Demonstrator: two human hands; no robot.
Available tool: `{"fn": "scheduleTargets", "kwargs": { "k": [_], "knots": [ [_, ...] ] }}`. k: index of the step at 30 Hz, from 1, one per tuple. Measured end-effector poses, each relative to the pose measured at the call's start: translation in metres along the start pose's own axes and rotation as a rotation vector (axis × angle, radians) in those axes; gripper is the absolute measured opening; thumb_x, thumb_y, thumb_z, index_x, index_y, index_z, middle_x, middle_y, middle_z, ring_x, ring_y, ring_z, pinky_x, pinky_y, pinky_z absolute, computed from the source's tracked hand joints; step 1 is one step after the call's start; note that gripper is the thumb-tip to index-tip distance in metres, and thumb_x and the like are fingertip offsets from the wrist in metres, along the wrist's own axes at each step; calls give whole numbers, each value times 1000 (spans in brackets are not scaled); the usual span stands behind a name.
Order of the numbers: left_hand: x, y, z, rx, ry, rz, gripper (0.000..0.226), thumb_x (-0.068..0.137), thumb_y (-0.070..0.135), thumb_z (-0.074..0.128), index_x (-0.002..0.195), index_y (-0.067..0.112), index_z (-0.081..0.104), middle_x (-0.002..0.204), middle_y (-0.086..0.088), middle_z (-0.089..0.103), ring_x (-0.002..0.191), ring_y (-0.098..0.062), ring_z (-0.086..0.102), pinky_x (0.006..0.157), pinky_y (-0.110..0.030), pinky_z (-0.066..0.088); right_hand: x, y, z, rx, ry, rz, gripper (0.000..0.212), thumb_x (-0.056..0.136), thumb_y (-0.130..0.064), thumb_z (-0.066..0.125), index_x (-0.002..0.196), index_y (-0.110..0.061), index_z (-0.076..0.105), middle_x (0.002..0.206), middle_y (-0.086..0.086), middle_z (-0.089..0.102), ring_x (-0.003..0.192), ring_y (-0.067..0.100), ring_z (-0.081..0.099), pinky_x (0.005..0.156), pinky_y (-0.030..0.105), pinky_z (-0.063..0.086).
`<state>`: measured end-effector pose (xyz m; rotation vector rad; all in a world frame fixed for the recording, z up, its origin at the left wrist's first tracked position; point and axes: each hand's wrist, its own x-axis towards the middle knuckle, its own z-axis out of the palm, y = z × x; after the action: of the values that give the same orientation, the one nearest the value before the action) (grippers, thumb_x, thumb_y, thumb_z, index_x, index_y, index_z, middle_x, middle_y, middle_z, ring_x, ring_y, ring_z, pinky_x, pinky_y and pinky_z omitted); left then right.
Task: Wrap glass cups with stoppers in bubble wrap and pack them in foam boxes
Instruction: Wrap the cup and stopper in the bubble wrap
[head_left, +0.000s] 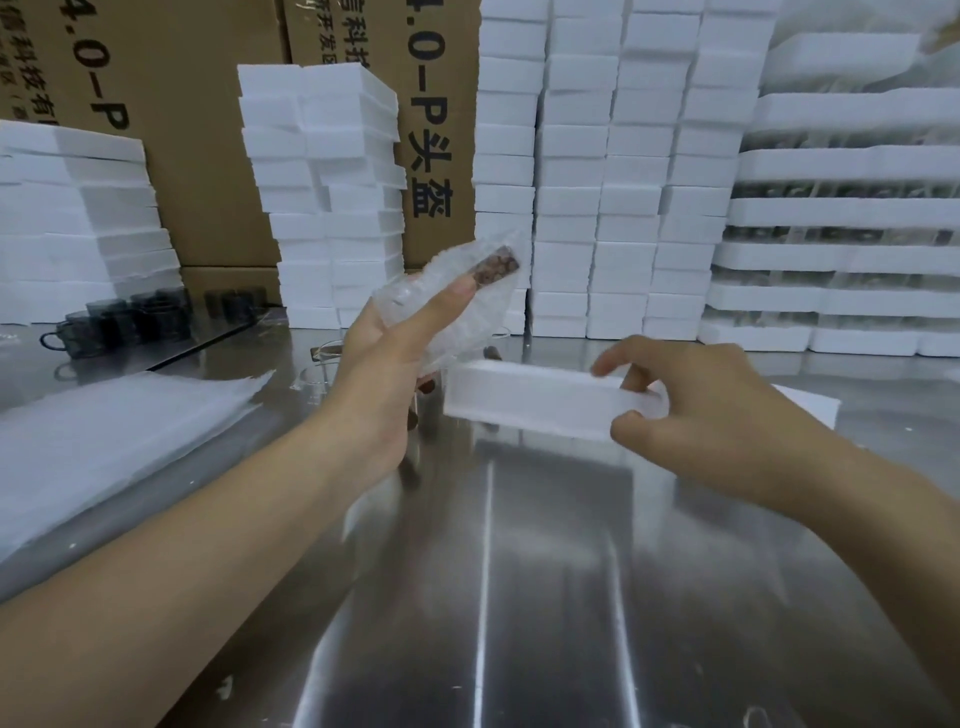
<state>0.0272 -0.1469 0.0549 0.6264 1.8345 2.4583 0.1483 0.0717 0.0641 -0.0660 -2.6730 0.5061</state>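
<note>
One head-worn wide-angle camera looks forward and down from the near edge of the steel table (519, 597), with straight lines bowing toward the frame's sides. Both forearms rise from the bottom corners. The left hand (384, 374) and right hand (717, 415) sit close, mid-frame. Foam stacks (597, 182) and cartons (208, 130) along the far edge fill the top.

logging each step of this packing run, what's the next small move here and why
Probably lower the wrapped cup toward the foam box. The left hand holds the cup raised, already covered in bubble wrap with its stopper in, while the right hand grips the box's end right beside it. Whether the box is open cannot be told.
</note>
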Motion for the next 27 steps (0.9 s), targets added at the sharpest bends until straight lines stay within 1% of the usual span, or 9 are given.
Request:
{"fn": "scheduleTargets", "kwargs": {
  "k": [2, 6, 8, 10, 11, 14, 18, 24, 27],
  "knots": [
    [1, -1, 1, -18, -27, 12, 70, 75, 53, 89, 138, 34, 64, 124, 7, 79, 112, -14, 76, 99, -36, 51, -2, -2, -1, 9, -73, -12, 18, 83, -31, 62, 99, -39, 66, 94, -16, 69, 90, 9, 57, 63, 21, 45],
    [-2, -10, 4, 153, -44, 40, 74, 57, 58, 97, 121, 40, 65, 124, 3, 76, 111, -17, 75, 88, -33, 58, -4, -4, -2, -63, -211, -44, 7, 81, -26, 66, 86, -28, 64, 90, -7, 68, 72, 7, 54, 59, 15, 36],
    [-4, -18, 5, 387, -71, 105, 76, 55, 53, 104, 117, 39, 62, 121, 10, 70, 106, -5, 70, 85, -22, 58, -6, -5, 0, -105, -278, -60, 10, 79, -26, 69, 85, -27, 62, 87, -4, 67, 73, 11, 53, 61, 17, 33],
    [-7, -25, 6, 620, -102, 160, 72, 59, 50, 104, 114, 39, 59, 115, 23, 61, 97, 12, 60, 71, -7, 47, -7, -6, 2, -132, -322, -68, 14, 77, -27, 71, 86, -27, 62, 88, -6, 66, 77, 13, 56, 62, 19, 31],
    [-9, -28, 6, 708, -115, 175, 70, 61, 52, 102, 113, 40, 57, 114, 26, 59, 96, 13, 56, 67, -9, 42, -7, -6, 3, -136, -336, -68, 15, 76, -27, 72, 87, -28, 62, 89, -7, 66, 79, 12, 57, 62, 20, 33],
    [-11, -37, 6, 848, -166, 241, 67, 65, 61, 96, 116, 47, 55, 116, 28, 61, 103, 6, 57, 74, -19, 40, -8, -8, 3, -112, -368, -66, 18, 73, -26, 74, 87, -32, 64, 90, -9, 67, 86, 13, 61, 69, 27, 45],
    [-11, -43, 8, 881, -216, 254, 71, 72, 73, 87, 132, 49, 56, 129, 28, 60, 115, 0, 56, 87, -11, 38, -7, -9, 2, -79, -384, -83, 18, 73, -25, 75, 85, -32, 64, 89, -6, 67, 89, 17, 62, 80, 38, 54],
    [-12, -44, 6, 916, -282, 186, 70, 75, 82, 75, 129, 51, 46, 127, 31, 54, 115, 11, 51, 85, -14, 38, -5, -2, -1, -28, -404, -52, 17, 74, -24, 76, 84, -33, 66, 91, -7, 67, 86, 15, 63, 72, 31, 51],
    [-10, -36, 5, 969, -308, 166, 79, 64, 92, 66, 128, 49, 47, 127, 29, 55, 112, 6, 54, 84, -15, 40, -4, 0, -1, -28, -399, -38, 17, 74, -24, 76, 86, -32, 68, 92, -9, 67, 85, 12, 63, 71, 28, 49]
  ]
}}
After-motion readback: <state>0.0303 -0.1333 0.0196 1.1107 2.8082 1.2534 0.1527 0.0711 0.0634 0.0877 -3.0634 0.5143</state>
